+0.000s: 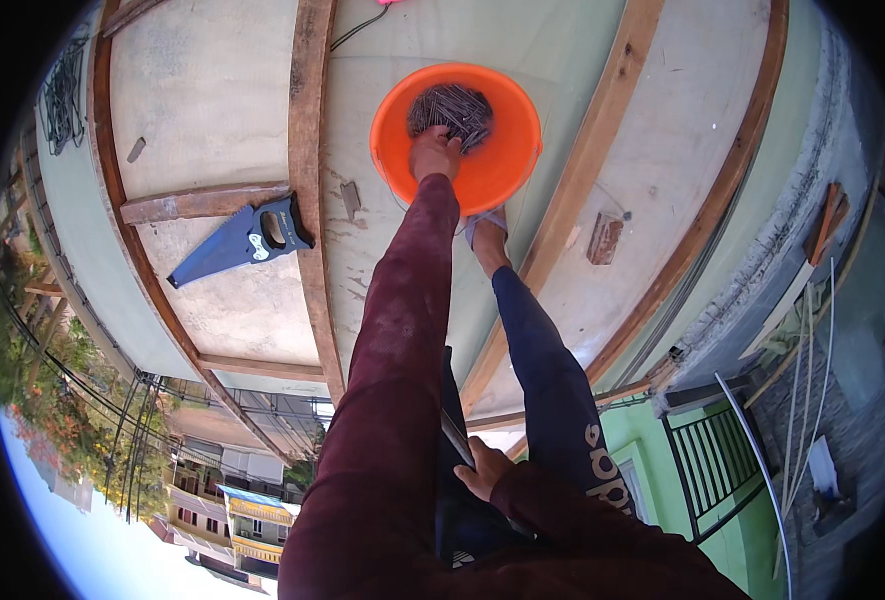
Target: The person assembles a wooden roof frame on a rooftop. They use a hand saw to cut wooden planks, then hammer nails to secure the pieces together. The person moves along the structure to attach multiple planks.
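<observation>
My left hand (435, 154) reaches down into an orange bucket (508, 178), its curled fingers in a heap of grey nails (460, 108). The fingertips are partly hidden, but they look closed on some of the nails. Close to my body, my right hand (485, 470) is closed around a slim grey metal shaft (455, 437). Both ends of this shaft are hard to make out, so its kind does not show. The bucket stands on a pale green sheet, just beyond my foot (490, 240).
A blue handsaw (243, 242) lies to the left against a wooden beam (312, 190). Another long beam (593, 130) runs to the right of the bucket. A broken brick piece (605, 238) rests farther right. Beyond the platform's edge are a green wall (653, 440) and a black railing (708, 465).
</observation>
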Motion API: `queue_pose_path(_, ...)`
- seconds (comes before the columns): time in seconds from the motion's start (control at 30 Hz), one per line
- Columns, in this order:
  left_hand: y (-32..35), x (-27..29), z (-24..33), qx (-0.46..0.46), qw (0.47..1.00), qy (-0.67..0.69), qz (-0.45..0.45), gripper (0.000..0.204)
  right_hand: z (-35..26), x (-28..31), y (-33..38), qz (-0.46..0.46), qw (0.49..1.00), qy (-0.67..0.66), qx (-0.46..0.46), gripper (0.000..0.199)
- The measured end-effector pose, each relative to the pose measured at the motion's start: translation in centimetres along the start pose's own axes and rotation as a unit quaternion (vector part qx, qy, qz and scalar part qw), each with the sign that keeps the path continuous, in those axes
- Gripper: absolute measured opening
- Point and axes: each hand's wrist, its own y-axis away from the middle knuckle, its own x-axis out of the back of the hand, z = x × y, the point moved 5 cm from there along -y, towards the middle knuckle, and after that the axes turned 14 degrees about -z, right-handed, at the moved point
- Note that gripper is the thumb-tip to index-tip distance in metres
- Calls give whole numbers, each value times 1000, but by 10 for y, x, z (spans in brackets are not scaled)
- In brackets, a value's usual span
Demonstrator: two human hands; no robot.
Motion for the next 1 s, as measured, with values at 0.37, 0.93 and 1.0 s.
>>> queue_pose_path(0.37, 69, 58, 57, -137, 976, 120, 117, 15, 4, 27, 3, 42, 999, 23, 5, 40)
queue_pose_path(0.93, 694, 150, -217, 263, 804, 521, 115, 19, -155, 108, 157, 123, 942, 308, -50, 26)
queue_pose_path(1.0, 741, 93, -258, 295, 751, 571, 148, 18, -185, 99, 191, 211, 916, 335, -65, 23)
